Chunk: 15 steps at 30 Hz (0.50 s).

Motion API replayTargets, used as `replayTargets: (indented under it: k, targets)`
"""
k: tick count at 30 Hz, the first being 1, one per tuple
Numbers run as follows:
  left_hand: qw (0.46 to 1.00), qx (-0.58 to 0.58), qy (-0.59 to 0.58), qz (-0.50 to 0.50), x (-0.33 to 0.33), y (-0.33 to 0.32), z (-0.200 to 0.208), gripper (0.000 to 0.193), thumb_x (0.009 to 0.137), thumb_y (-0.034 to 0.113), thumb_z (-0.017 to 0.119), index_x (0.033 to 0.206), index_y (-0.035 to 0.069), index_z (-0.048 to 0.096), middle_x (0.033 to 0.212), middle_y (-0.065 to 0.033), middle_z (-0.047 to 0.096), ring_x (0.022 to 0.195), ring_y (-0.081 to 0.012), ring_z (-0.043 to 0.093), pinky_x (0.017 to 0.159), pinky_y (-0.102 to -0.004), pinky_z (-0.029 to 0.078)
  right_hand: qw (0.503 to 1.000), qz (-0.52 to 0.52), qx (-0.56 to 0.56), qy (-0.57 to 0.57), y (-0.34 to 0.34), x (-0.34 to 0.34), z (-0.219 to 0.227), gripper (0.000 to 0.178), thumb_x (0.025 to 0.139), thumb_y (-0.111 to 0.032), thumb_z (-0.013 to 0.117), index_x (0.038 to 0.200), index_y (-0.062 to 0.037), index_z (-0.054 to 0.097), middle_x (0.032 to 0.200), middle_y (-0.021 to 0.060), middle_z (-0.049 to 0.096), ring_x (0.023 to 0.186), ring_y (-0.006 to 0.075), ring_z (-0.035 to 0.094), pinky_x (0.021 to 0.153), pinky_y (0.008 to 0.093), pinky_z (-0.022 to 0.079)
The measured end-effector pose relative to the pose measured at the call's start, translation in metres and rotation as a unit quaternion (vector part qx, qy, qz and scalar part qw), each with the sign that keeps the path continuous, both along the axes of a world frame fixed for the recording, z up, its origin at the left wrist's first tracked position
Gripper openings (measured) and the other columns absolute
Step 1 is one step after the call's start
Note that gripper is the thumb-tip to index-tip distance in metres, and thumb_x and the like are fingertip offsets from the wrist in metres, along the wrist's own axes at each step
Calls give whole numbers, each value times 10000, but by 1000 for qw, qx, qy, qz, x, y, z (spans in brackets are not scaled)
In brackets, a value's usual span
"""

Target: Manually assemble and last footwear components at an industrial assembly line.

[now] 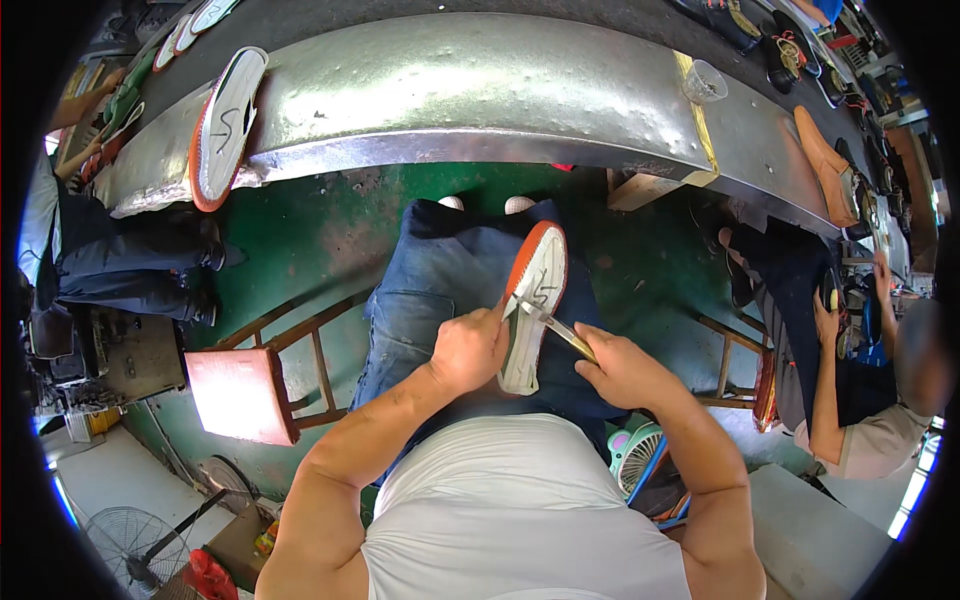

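Observation:
Across my lap lies an upturned shoe point(537, 325), its pale bottom facing up with a dark hand-drawn mark and an orange-red upper along the edge. My left hand point(470, 350) is closed on the shoe's left edge, near the middle. In my right hand point(622, 368) is a slim metal hand tool point(560, 330) with a yellowish handle; its exact kind is unclear. The tool's tip touches the shoe's left edge, just beside my left fingers.
A metal-covered bench point(450, 90) runs ahead of me. Another upturned orange shoe point(228, 130) lies on its left end; a clear cup point(705, 82) and a tan shoe point(825, 165) are at right. A stool point(245, 395) stands left. Co-workers point(860, 400) sit on both sides.

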<state>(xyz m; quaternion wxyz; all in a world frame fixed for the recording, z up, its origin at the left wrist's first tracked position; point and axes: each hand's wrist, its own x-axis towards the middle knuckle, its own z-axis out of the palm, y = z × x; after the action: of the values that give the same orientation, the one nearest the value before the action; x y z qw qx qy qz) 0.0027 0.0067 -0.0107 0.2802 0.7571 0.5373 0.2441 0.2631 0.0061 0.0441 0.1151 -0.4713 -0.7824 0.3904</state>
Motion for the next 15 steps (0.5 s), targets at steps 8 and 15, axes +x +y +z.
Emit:
replayTargets:
  k: [8, 15]
  targets:
    - [961, -120, -213, 127, 0, 10, -47, 473, 1057, 336, 424, 1340, -23, 543, 1287, -218, 605, 1238, -314, 569, 1048, -397, 440, 921, 162, -234, -267, 84, -28, 55, 290, 971, -247, 573, 1065, 28, 580, 939, 228, 671, 906, 416, 655, 792, 493, 513]
    - [673, -436, -593, 75, 1, 17, -59, 709, 1008, 504, 508, 1577, 161, 262, 1480, -58, 469, 1350, -212, 445, 1145, -408, 343, 985, -43, -160, -54, 8, -37, -42, 238, 926, -228, 623, 1014, -7, 613, 904, 237, 664, 869, 434, 652, 739, 506, 504]
